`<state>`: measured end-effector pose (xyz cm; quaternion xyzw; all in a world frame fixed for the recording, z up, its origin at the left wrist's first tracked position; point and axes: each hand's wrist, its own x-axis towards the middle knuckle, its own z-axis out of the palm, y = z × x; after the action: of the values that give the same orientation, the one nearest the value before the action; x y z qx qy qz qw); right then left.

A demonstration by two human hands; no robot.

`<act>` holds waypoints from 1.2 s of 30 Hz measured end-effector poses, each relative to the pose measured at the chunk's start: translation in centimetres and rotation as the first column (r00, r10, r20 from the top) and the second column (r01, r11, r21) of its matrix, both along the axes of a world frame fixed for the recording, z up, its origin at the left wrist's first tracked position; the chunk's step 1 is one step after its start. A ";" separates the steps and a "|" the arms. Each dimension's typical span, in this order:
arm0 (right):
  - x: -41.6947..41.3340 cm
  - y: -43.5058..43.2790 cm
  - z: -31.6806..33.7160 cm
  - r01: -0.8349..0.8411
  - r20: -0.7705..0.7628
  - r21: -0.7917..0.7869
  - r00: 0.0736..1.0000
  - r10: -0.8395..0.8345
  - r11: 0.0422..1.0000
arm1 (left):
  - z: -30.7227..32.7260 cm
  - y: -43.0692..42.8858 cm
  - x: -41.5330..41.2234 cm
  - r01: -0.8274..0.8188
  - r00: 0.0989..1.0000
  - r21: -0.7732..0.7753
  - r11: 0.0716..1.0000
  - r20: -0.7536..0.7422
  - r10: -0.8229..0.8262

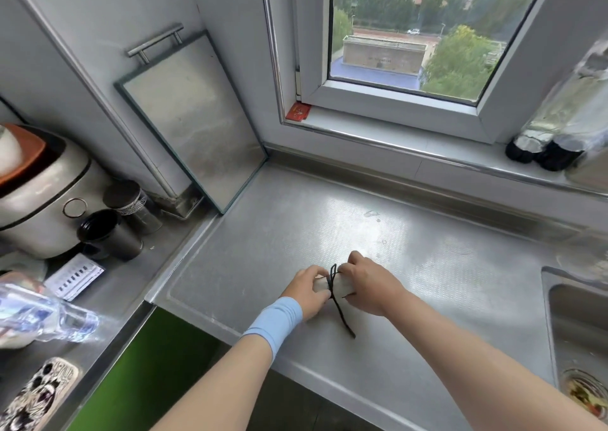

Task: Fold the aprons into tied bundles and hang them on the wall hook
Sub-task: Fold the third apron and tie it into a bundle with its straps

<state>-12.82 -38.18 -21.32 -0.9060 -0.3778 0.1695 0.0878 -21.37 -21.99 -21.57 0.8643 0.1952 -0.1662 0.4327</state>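
Both the left hand [307, 292] and right hand [366, 282] pinch the black cord [342, 315] round the white apron bundle [343, 288].

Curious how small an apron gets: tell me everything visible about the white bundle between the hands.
The bundle is a small, pale, rolled cloth lying on the steel counter. A thin black cord crosses its middle, looped above and trailing toward the counter edge. The left hand and right hand hold it from either side, hiding most of it.
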 end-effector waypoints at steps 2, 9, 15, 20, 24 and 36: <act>0.5 0.9 2.0 0.003 0.031 0.054 1.000 -0.005 0.999 | 1.9 0.7 0.7 -0.047 0.998 -0.032 0.998 0.046 0.049; 3.5 4.6 9.3 -0.028 0.124 0.159 0.992 0.008 0.987 | 10.3 4.4 4.1 -0.157 0.969 -0.179 0.971 0.162 0.187; 5.5 10.5 18.2 0.251 -0.301 0.499 0.948 -0.105 0.830 | 17.3 9.5 7.3 -0.158 0.925 -0.210 0.965 0.312 0.219; 7.4 15.3 23.9 0.325 -0.352 0.593 0.928 -0.126 0.737 | 22.7 14.8 9.9 -0.156 0.874 -0.299 0.941 0.403 0.273; 9.7 18.5 28.7 0.208 -0.175 0.576 0.976 -0.129 0.790 | 27.0 18.7 12.4 -0.128 0.854 -0.340 0.932 0.440 0.278; 14.9 26.0 44.3 0.226 -0.200 0.764 0.973 -0.112 0.604 | 43.6 26.2 18.9 -0.094 0.611 0.043 0.995 0.792 0.023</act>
<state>2.11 -12.17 22.98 -0.7958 -0.3195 0.0383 0.5130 -2.42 4.20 22.07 0.8590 0.0194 0.2533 0.4445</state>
